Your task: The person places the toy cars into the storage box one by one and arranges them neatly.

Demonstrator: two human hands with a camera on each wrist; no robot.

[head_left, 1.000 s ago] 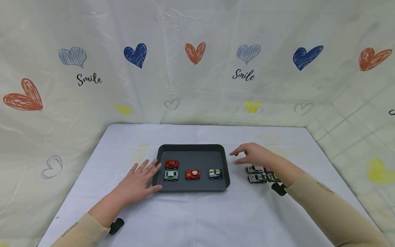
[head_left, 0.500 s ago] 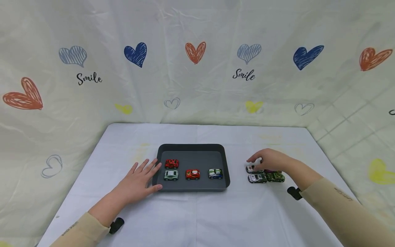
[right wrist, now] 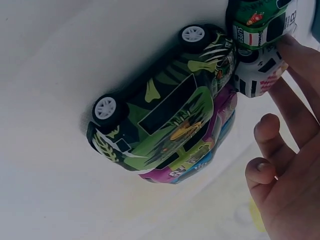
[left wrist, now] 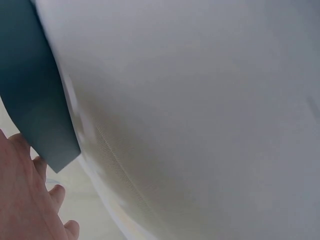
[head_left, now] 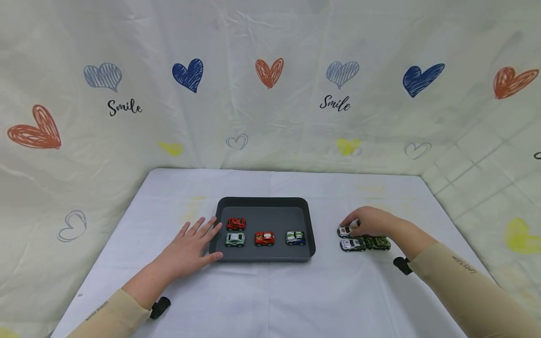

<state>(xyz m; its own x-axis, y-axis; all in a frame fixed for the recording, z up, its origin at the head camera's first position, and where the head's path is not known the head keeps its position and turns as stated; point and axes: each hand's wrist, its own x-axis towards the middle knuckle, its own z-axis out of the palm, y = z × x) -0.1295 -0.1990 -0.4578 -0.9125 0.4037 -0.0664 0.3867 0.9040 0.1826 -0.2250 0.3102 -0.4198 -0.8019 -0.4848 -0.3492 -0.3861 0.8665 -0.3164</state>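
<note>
My left hand (head_left: 181, 253) lies with its fingers spread and straight against the left rim of the dark grey tray (head_left: 270, 202). To the right of the tray, my right hand (head_left: 374, 220) pinches a white toy car (head_left: 344, 231) between thumb and fingers; the hand covers part of it. That car stands in a tight cluster on the table. A silver-and-green toy car (head_left: 352, 244) is in front of it, beside a green patterned toy car (head_left: 377, 242). In the right wrist view a purple toy car (right wrist: 225, 107) shows behind the green one.
Inside the tray stand a red toy car (head_left: 235, 224), a pale green one (head_left: 234, 240) in front of it, another red toy car (head_left: 264, 238) and a white, green and blue toy car (head_left: 295, 238). A white cloth (head_left: 236, 300) covers the table. A heart-patterned sheet (head_left: 270, 122) hangs behind.
My right hand has moved from beside the tray rightward and down to the car cluster, and its fingers have closed on the white toy car. The left hand has stayed at the tray.
</note>
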